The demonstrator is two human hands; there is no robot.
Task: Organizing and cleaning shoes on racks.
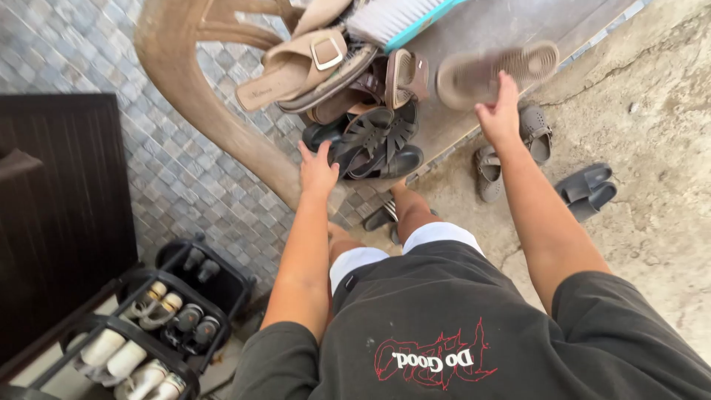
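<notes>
Grey tiles (185, 178) met bare concrete (652, 222). The right hand (498, 112) gripped a tan slipper (492, 72), sole upward; the left hand (318, 169), fingers spread, touched black sandals (374, 141).

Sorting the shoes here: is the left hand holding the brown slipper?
No, the right hand holds the brown slipper; the left hand rests by the black sandals.
</notes>
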